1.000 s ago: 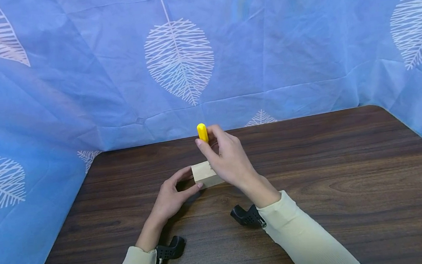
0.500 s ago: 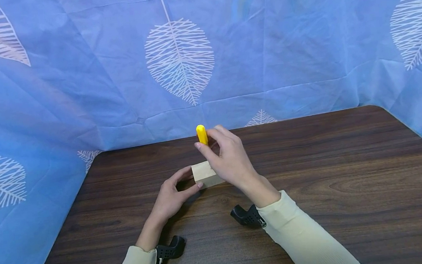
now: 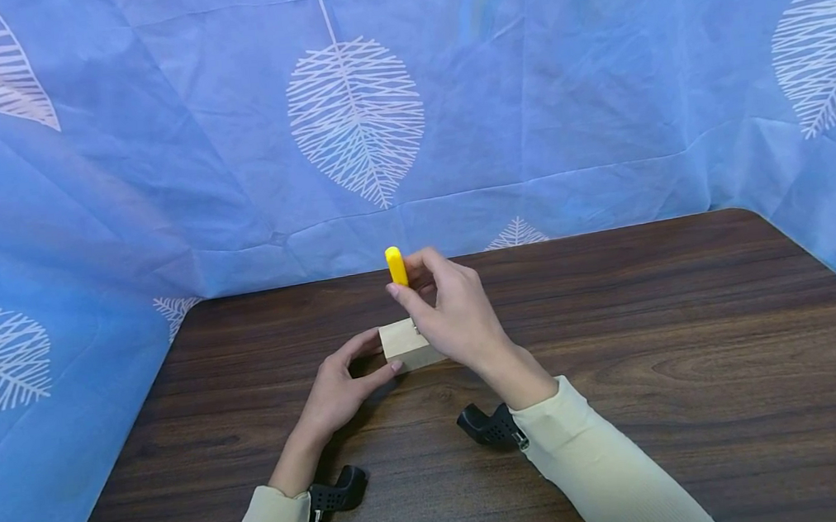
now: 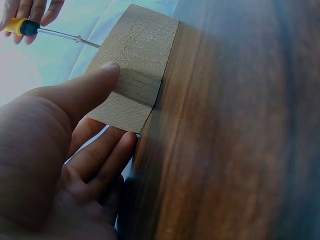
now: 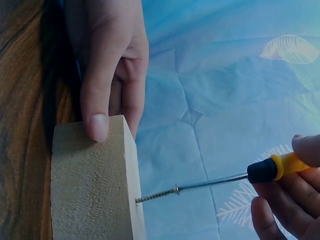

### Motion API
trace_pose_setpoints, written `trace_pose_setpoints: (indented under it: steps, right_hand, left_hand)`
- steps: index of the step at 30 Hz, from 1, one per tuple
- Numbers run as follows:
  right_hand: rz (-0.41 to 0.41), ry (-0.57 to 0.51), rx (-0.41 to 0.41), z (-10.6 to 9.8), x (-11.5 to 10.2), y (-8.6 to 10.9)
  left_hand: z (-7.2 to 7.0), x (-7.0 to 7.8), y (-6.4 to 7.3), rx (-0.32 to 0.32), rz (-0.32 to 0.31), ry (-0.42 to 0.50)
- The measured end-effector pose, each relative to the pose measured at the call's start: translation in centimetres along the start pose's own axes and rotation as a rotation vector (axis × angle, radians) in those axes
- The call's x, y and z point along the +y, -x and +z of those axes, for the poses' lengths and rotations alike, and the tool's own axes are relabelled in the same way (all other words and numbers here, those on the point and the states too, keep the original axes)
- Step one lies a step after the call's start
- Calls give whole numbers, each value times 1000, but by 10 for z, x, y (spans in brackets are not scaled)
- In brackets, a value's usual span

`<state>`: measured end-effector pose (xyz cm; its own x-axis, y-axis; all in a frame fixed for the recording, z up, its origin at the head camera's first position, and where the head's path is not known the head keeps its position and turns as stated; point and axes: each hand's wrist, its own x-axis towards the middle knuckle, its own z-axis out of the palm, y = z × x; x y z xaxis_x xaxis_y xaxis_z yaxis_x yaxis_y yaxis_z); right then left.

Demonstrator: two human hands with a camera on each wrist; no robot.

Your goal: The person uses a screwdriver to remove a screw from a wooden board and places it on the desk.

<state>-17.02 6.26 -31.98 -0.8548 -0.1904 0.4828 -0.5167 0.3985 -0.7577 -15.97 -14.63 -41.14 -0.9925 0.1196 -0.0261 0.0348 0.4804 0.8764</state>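
A pale wooden block lies on the brown table, and my left hand holds its left end between thumb and fingers. Out of the block's top stands a screw, its tip in the wood and most of its thread showing. The tip of a screwdriver meets the screw's head, in line with it. Above the block, my right hand grips the screwdriver's yellow and black handle with thumb and fingertips. In the head view this hand hides the shaft and the block's right end.
The dark wood-grain table spreads out around the hands. Behind it and on both sides hangs a blue cloth with white leaf prints. Black devices are strapped at both wrists, under the cream sleeves.
The top of the screwdriver handle has tilted slightly left, and the right fingers have shifted a little around it. The left hand and the block stay where they were.
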Motion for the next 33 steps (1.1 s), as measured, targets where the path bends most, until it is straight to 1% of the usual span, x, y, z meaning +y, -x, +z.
trace_pose_setpoints:
  steps: [9, 12, 16, 22, 24, 33]
  right_hand:
    - [11, 6, 5, 0, 0, 1]
    - [9, 24, 1, 1, 0, 1]
    - [-16, 47, 1, 2, 1, 1]
    - [-73, 51, 11, 3, 1, 0]
    - [-81, 52, 7, 2, 1, -1]
    - [-24, 24, -9, 0, -1, 0]
  left_hand:
    - [1, 0, 0, -2, -2, -13]
    - [1, 0, 0, -4, -2, -12]
    - [1, 0, 1, -7, 3, -4]
    - [0, 0, 0, -5, 7, -1]
    - [1, 0, 1, -4, 7, -3]
    - [1, 1, 1, -8, 1, -2]
